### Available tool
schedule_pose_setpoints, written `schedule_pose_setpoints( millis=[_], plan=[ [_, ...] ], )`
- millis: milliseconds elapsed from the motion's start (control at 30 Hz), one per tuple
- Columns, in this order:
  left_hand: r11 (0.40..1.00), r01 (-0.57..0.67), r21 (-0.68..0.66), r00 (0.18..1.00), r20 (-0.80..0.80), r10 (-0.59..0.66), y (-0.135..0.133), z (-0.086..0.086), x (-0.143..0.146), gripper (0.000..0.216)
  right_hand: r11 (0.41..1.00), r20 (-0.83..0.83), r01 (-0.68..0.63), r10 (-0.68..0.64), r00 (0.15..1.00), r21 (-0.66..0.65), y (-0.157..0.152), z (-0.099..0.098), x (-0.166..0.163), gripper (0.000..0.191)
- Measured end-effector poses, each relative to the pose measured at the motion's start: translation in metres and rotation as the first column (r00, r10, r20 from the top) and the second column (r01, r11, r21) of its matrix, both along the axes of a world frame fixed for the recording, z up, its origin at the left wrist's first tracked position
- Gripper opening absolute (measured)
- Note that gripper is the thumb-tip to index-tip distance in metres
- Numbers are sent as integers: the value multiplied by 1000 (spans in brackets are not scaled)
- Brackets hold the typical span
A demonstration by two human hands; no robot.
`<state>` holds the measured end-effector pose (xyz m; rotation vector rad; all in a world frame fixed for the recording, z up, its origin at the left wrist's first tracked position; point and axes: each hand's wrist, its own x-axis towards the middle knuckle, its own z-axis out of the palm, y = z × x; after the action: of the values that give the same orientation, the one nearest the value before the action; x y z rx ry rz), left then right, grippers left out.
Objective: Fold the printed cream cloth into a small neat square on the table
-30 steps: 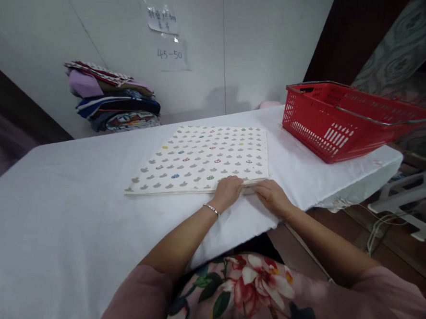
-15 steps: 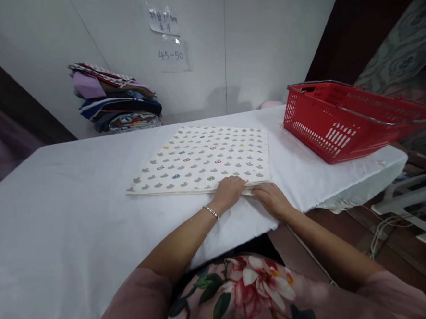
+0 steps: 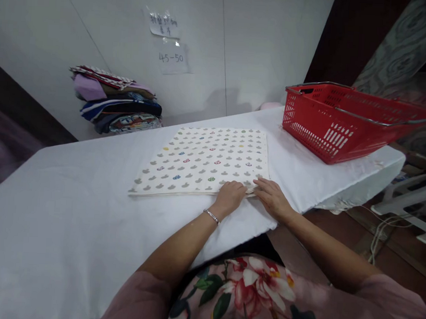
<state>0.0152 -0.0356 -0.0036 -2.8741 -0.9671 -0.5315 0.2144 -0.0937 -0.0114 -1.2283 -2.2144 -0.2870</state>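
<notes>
A folded white cloth (image 3: pixel 205 160) with small grey and coloured printed figures lies flat on the table, its layers showing along the near edge. My left hand (image 3: pixel 231 196), with a silver bracelet at the wrist, is closed on that near edge, right of its middle. Close beside it, my right hand (image 3: pixel 271 197) grips the near right corner, fingers on top of the fabric. Between the two hands a short stretch of layered edge is visible. Both thumbs are hidden from me.
A white-covered table (image 3: pixel 88 195) carries the cloth. On its right end stands a red plastic basket (image 3: pixel 316 122) with metal handles. Behind the table's far left edge is a pile of folded fabrics (image 3: pixel 121 101). Handwritten paper signs (image 3: pixel 171 58) hang on the wall.
My right hand has shifted slightly up onto the cloth's near right corner; its fingers now lie over the top. My left hand stays at the near edge, a touch lower.
</notes>
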Motion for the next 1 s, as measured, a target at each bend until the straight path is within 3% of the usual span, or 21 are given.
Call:
schedule_pose_setpoints(
  millis=[233, 567, 700, 1000],
  plan=[
    [998, 43, -53, 998, 37, -41, -3, 1, 1, 12, 998, 68, -28, 31, 997, -49, 0, 5, 2, 24],
    [1000, 8, -29, 999, -36, -9, -8, 1, 2, 14, 984, 3, -64, 66, 998, -164, 8, 5, 6, 25],
    [999, -31, 16, 998, 60, 30, -13, 2, 0, 20, 986, -58, -70, 62, 996, -150, 8, 7, 5, 28],
    [990, -133, -42, 987, 85, 136, -11, 2, -29, 18, 974, -162, -88, 55, 985, -208, 14, 15, 6, 27]
  ],
)
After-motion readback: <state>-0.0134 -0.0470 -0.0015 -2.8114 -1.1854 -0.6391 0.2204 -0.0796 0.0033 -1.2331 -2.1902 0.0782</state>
